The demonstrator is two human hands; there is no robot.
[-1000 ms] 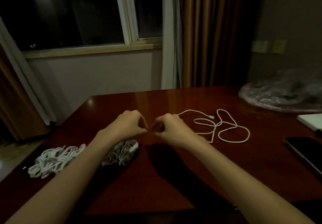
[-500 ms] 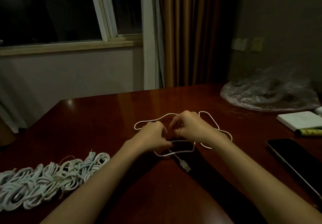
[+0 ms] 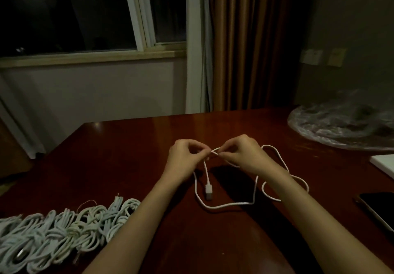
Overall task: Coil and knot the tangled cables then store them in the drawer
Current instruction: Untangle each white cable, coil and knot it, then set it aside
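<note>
I see the left hand [image 3: 183, 158] and right hand [image 3: 243, 156] both pinching the cable [image 3: 226, 205] near its plug end (light, limp, slick), best gripped there.

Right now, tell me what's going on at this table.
A person is working on one loose white cable. The left hand and right hand each pinch it near one end, close together above the table; the plug dangles and the rest sprawls uncoiled. A pile of coiled cables lies at left.
</note>
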